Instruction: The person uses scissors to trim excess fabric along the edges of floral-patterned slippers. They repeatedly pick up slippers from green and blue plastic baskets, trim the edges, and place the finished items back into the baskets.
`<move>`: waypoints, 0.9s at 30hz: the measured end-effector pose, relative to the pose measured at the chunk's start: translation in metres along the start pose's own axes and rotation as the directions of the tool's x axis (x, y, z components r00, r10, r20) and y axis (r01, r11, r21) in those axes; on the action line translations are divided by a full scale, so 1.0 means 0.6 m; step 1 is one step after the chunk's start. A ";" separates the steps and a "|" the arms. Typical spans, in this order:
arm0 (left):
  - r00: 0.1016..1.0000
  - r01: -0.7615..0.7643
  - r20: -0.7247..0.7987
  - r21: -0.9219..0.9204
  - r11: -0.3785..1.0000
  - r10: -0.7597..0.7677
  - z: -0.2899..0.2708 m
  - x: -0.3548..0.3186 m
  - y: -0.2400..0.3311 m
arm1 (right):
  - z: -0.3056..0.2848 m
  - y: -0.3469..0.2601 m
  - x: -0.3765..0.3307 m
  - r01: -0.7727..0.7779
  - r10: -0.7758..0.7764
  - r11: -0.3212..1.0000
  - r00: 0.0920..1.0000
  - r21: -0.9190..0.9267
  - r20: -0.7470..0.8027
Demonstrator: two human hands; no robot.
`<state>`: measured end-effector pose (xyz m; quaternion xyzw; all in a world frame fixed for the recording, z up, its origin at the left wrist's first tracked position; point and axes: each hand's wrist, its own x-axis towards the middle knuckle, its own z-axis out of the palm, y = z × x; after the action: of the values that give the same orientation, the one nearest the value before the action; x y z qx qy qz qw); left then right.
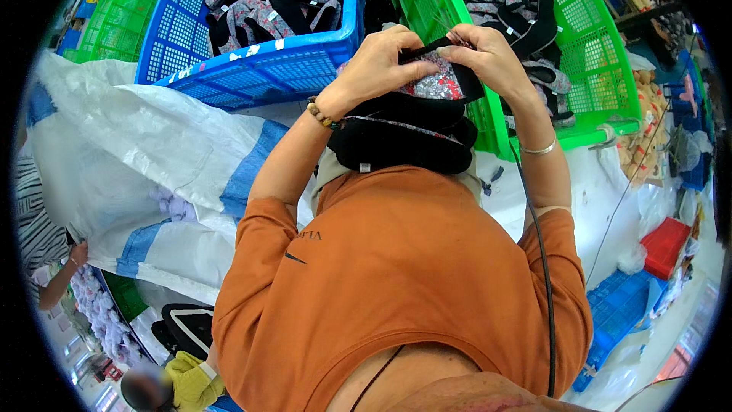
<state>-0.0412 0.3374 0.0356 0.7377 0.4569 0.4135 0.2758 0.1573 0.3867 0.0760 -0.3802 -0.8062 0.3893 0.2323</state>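
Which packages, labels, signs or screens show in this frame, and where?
White woven sack with blue stripes: large package, left, crumpled.
White tape strips: small labels along the blue plastic crate's rim.
Small white tag: on the black shoe uppers stack, below both hands.
No signs or screens.

orange shirt (404, 282), bead bracelet (321, 114) (left wrist), bangle (538, 149)

One view only — the head camera looked steeply down past the wearer's orange cotton shirt (396, 275), close over both hands, facing outward toward the blue (252, 69) and green (595, 53) plastic mesh crates.
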 end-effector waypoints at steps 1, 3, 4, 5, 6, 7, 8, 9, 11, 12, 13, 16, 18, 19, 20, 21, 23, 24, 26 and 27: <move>0.999 0.052 0.003 0.000 0.999 -0.052 0.009 0.001 -0.002 | 0.000 0.006 -0.006 -0.020 0.020 1.000 1.000 0.019 0.000; 0.998 0.028 -0.053 0.044 0.999 -0.026 0.023 0.000 -0.007 | -0.001 0.020 -0.019 -0.062 0.062 0.996 0.998 0.062 -0.002; 0.998 0.019 -0.058 0.051 0.999 -0.016 0.027 -0.003 -0.005 | -0.005 0.028 -0.023 -0.089 0.086 0.989 0.996 0.116 0.025; 0.998 0.007 -0.064 0.056 0.998 -0.003 0.030 -0.003 -0.001 | -0.013 0.037 -0.030 -0.047 0.043 0.987 0.999 0.156 0.027; 0.998 0.066 0.023 0.046 0.997 -0.067 0.028 -0.002 0.006 | -0.021 0.048 -0.036 -0.041 0.044 0.974 0.999 0.222 -0.011; 0.994 0.090 0.067 -0.069 0.994 -0.086 0.032 0.001 0.004 | -0.028 0.057 -0.043 -0.031 0.048 0.958 0.998 0.286 -0.050; 0.989 0.123 0.109 -0.179 0.976 -0.104 0.036 0.001 0.004 | -0.034 0.058 -0.051 0.035 0.005 0.961 0.990 0.275 -0.140; 0.981 0.160 0.153 -0.285 0.945 -0.119 0.040 0.001 0.002 | -0.044 0.073 -0.058 -0.004 0.050 0.963 0.985 0.269 -0.165; 0.967 0.214 0.212 -0.372 0.903 -0.142 0.044 0.004 -0.003 | -0.055 0.082 -0.073 -0.015 0.067 0.965 0.979 0.263 -0.191; 0.962 0.239 0.220 -0.399 0.885 -0.161 0.047 0.005 -0.002 | -0.059 0.091 -0.080 -0.028 0.076 0.965 0.981 0.261 -0.176; 0.957 0.264 0.228 -0.425 0.866 -0.179 0.049 0.006 -0.002 | -0.059 0.092 -0.085 -0.037 0.086 0.963 0.981 0.266 -0.176; 0.950 0.274 0.273 -0.505 0.818 -0.150 0.046 0.013 -0.008 | -0.071 0.085 -0.108 -0.157 0.182 0.932 0.982 0.327 -0.047; 0.943 0.290 0.296 -0.522 0.802 -0.148 0.044 0.021 -0.005 | -0.060 0.096 -0.113 -0.067 0.100 0.965 0.988 0.253 -0.122; 0.940 0.298 0.308 -0.531 0.793 -0.148 0.043 0.024 -0.003 | -0.054 0.099 -0.115 -0.022 0.057 0.977 0.986 0.213 -0.156; 0.939 0.299 0.308 -0.515 0.804 -0.152 0.042 0.026 -0.001 | -0.053 0.090 -0.113 0.011 0.020 0.983 0.986 0.185 -0.167; 0.939 0.298 0.309 -0.500 0.813 -0.155 0.042 0.027 0.001 | -0.052 0.076 -0.112 0.010 0.011 0.988 0.991 0.153 -0.130; 0.937 0.297 0.310 -0.469 0.832 -0.160 0.043 0.029 0.003 | -0.051 0.040 -0.112 0.012 -0.007 0.996 0.998 0.089 -0.056; 0.943 0.282 0.297 -0.471 0.836 -0.151 0.047 0.028 0.000 | -0.047 0.017 -0.111 -0.001 0.001 1.000 0.998 0.005 -0.070; 0.954 0.250 0.272 -0.478 0.842 -0.129 0.056 0.025 -0.006 | -0.050 0.026 -0.107 -0.007 0.005 1.000 0.998 0.030 0.065; 0.954 0.251 0.271 -0.495 0.832 -0.126 0.060 0.025 -0.003 | -0.051 0.024 -0.104 -0.012 0.007 0.999 0.991 0.042 0.132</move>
<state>-0.0073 0.3508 0.0215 0.6277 0.3630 0.4058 0.5563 0.2217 0.3567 0.0777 -0.3525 -0.8095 0.4317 0.1845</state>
